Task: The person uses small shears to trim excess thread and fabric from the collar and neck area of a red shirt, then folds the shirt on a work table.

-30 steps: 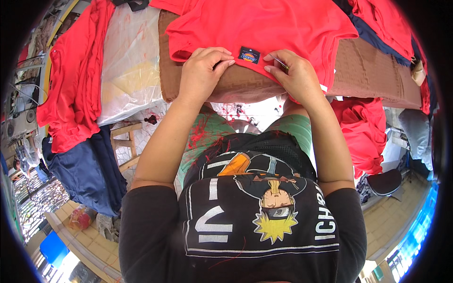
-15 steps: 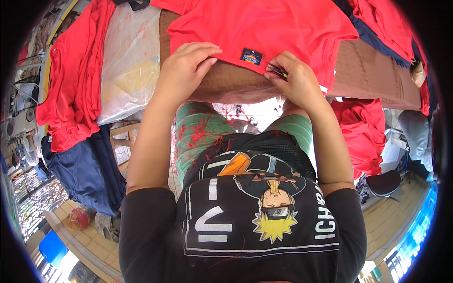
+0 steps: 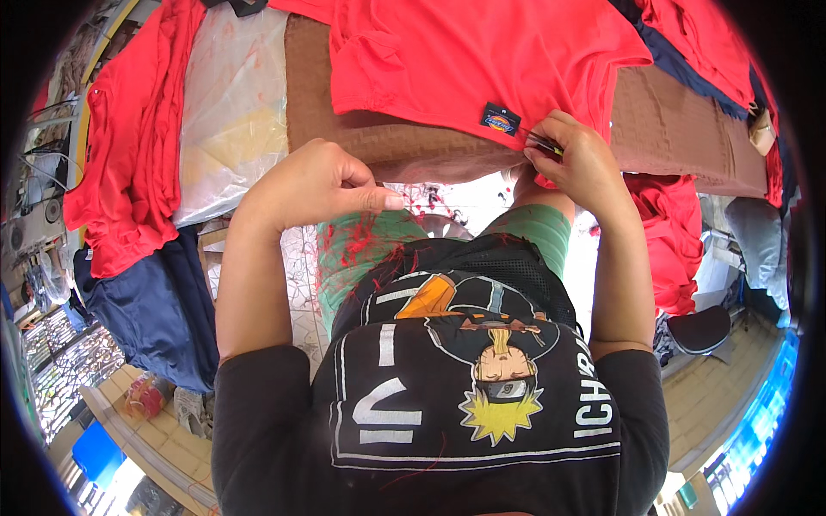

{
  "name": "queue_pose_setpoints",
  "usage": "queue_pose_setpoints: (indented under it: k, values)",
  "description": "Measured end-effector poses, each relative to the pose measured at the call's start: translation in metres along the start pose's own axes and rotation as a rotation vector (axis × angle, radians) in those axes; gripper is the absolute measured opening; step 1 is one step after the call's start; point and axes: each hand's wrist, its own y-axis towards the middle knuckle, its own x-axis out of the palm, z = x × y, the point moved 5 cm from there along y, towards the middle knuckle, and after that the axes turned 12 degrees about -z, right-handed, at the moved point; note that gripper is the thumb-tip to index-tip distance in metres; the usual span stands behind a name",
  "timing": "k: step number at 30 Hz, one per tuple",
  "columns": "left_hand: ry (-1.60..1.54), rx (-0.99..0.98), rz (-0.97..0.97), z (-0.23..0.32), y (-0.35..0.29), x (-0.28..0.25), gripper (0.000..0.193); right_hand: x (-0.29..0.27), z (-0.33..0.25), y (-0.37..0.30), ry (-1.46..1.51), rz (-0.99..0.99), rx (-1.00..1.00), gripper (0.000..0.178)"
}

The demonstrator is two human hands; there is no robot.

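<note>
A red shirt (image 3: 482, 60) is spread over the brown-covered work surface, with a dark label (image 3: 500, 119) near its lower hem. My right hand (image 3: 585, 159) is closed on small dark thread snips (image 3: 545, 144), whose blades point left toward the hem just right of the label. Its fingers also touch the hem. My left hand (image 3: 331, 187) hangs above my lap, off the shirt, with thumb and fingertips pinched together. Whatever it pinches, if anything, is too small to make out. Loose red threads (image 3: 366, 236) lie on my green shorts.
Left of the surface hang red garments (image 3: 142, 138) and navy cloth (image 3: 155, 310), beside a plastic-wrapped pack (image 3: 232, 112). Another red garment pile (image 3: 662, 241) hangs at the right, under the brown surface (image 3: 688, 129). Thread scraps litter the floor. A wooden bench (image 3: 163, 439) stands at lower left.
My left hand has let go of the shirt's hem and come down toward my lap. My right hand has moved right, and the hem and label have shifted right with it.
</note>
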Motion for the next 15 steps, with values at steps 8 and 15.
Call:
queue_pose_setpoints:
  k: [8,15]
  values:
    - [0.614,0.35,1.124,0.04,0.024,-0.024,0.024,-0.022,-0.013,0.003,0.107,0.042,0.059,0.015]
    - [-0.072,0.352,0.849,0.0,0.051,-0.073,0.023,-0.036,0.021,0.036,0.384,0.112,-0.029,0.018]
